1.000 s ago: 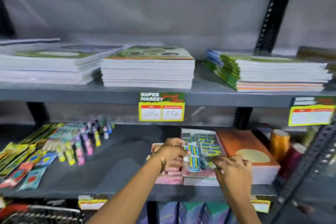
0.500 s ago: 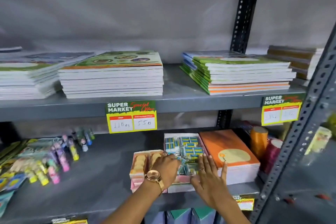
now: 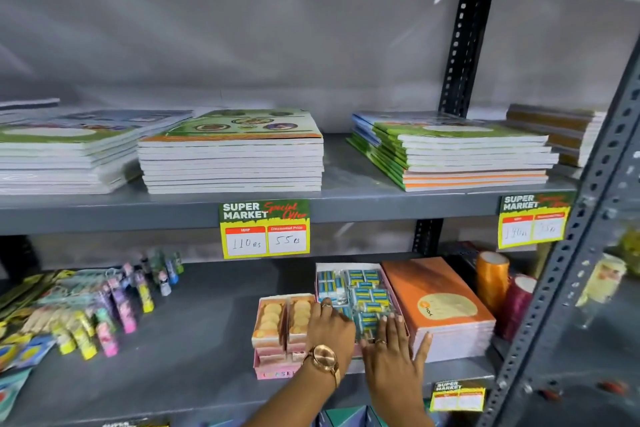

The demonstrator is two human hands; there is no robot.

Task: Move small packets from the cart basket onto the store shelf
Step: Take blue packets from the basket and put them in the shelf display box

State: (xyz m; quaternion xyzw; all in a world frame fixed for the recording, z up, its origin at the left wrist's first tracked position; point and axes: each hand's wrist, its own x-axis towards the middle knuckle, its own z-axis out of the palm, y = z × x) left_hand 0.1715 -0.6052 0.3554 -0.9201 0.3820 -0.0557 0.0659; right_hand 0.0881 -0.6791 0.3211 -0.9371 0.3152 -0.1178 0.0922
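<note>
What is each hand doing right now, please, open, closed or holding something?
Left hand: curled on the blue packets; whether it grips one cannot be told.
Right hand: open, fingers spread flat on those packets, holding nothing.

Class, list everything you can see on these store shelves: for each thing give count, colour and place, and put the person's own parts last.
Book stacks: four or five, mostly green and white, upper shelf.
Price tags: three, yellow and green, on shelf edges.
Small tubes: many, pink, yellow and blue, lower shelf left.
Flat packets: several, multicoloured, far left.
Pink boxes: two side by side on others, left of the tray.
Blue packets: many, in a white tray, lower shelf centre.
Orange pad stack: one, right of the tray.
Ribbon rolls: two, orange and maroon, far right.
Left hand: watch on wrist, on the packets.
Right hand: flat, at the tray's front.
</note>
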